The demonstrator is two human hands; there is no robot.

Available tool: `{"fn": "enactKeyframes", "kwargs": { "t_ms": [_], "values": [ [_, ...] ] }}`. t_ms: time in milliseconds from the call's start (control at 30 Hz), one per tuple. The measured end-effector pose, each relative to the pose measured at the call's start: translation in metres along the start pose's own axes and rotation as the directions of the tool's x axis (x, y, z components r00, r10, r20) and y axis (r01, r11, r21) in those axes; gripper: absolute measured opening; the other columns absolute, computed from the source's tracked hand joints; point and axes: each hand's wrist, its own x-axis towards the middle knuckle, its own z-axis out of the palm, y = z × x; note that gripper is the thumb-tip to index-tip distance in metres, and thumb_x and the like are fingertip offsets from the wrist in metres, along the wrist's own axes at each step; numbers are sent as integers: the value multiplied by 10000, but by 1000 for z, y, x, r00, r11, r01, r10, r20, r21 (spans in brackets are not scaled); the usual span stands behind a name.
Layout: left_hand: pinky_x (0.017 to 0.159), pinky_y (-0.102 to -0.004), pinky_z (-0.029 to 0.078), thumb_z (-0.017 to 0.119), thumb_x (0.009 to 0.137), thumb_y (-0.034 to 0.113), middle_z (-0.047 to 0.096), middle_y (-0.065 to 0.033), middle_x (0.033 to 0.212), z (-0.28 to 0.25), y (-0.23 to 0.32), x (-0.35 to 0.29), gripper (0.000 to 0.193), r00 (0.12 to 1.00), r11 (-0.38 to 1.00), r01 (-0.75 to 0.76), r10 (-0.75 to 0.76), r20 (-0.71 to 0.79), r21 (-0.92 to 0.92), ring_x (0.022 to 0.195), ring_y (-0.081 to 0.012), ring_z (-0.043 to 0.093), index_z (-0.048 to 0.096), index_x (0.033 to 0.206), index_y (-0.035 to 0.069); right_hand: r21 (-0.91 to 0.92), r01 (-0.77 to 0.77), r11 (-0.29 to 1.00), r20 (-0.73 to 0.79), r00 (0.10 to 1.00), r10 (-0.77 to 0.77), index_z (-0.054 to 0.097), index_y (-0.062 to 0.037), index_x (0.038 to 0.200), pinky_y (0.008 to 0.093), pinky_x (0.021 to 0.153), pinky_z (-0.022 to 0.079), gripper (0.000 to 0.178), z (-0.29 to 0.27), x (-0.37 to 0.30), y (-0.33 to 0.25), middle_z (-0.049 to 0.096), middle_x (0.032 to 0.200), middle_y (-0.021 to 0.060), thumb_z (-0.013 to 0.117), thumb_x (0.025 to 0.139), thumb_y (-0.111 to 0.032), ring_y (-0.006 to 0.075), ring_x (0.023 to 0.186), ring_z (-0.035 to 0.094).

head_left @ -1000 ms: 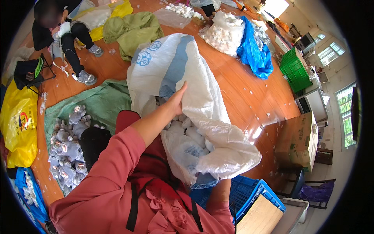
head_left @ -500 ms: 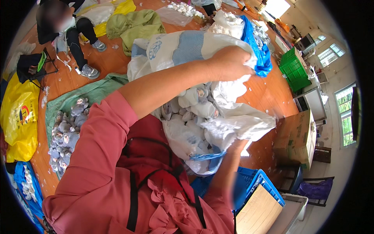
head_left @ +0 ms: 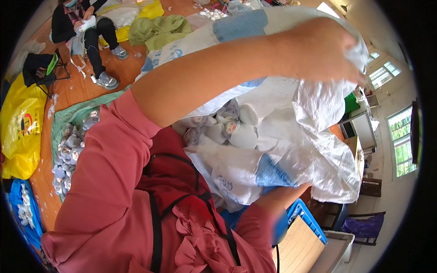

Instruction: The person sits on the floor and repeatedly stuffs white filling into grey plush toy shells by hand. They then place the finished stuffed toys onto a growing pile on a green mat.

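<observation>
While the big white woven sack [head_left: 314,136] is held up in front of the person, its mouth gapes toward them and a cluster of small grey-and-white stuffed toys [head_left: 232,125] lies inside, so by the look of it the sack is only partly dealt with. Beneath it spreads a reddish wooden floor [head_left: 73,88], with a green sheet [head_left: 75,118] carrying a heap of similar toys [head_left: 68,154], a yellow bag [head_left: 20,132] and a blue sheet [head_left: 18,204] at the left edge. Windows [head_left: 403,141] light the room at right, near a blue crate [head_left: 309,218]. Another person [head_left: 91,32] sits on the floor at the far side. The left hand [head_left: 327,50] has its fingers closed on the sack's upper rim, raised high. The right hand is hidden under the sack past the forearm [head_left: 284,198]; I cannot tell its grip.
</observation>
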Motion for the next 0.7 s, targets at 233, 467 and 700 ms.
{"fn": "enactKeyframes", "kwargs": {
  "t_ms": [233,467,700],
  "values": [
    [529,-371,418,786,797,367,530,-93,617,-16,0,-8,420,996,903,-9,-28,81,430,541,-150,492,555,714,25,-70,-140,988,-133,983,130,419,-25,1380,395,982,445,515,-34,17,72,504,1291,130,598,913,-146,268,1169,508],
    [797,-372,534,751,811,406,667,-132,1036,-53,-77,5,545,914,921,365,-382,-138,-135,923,-223,653,606,1157,10,-73,-133,988,-132,984,123,421,-23,1380,395,978,449,514,-42,18,61,508,1290,135,594,909,-136,269,1162,516],
    [1033,-640,393,800,782,436,217,-224,1529,-81,-165,-37,996,413,411,481,-885,-213,-774,1375,-418,328,220,1539,147,-98,-169,981,-203,968,147,423,-21,1379,395,974,452,515,-77,-2,67,512,1289,140,591,904,-125,270,1156,523]
  ]
}}
